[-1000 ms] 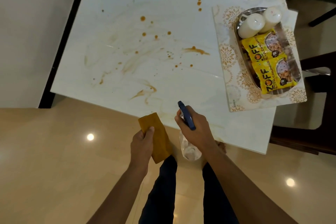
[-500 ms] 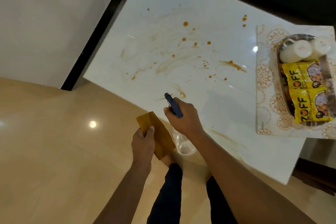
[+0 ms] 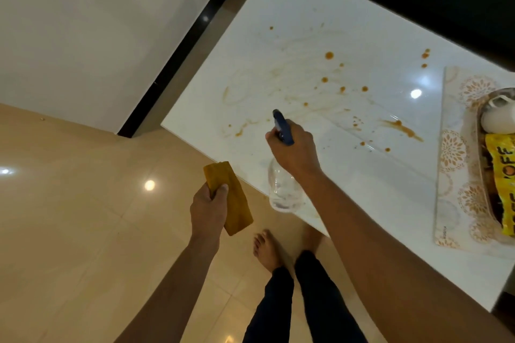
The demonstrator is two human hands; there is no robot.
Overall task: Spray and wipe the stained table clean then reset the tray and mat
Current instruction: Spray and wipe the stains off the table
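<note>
Both hands curled: left [image 3: 208,210] grips cloth [image 3: 232,203], right [image 3: 295,150] grips spray bottle [image 3: 284,186].

desk [image 3: 348,175]: glossy white, stained | floor [image 3: 83,231]: glossy tile | cloth [image 3: 231,203]: matt mustard fabric | bottle [image 3: 284,192]: clear plastic, blue head | packet [image 3: 501,175]: shiny yellow foil

Clear spray bottle [image 3: 284,189] held over stained white table [image 3: 320,8], folded mustard cloth [image 3: 237,209], patterned mat [image 3: 454,153] under tray [image 3: 480,125]

Glossy beige tiled floor [image 3: 83,231] with light reflections, white wall [image 3: 83,22], black skirting [image 3: 178,58].
</note>
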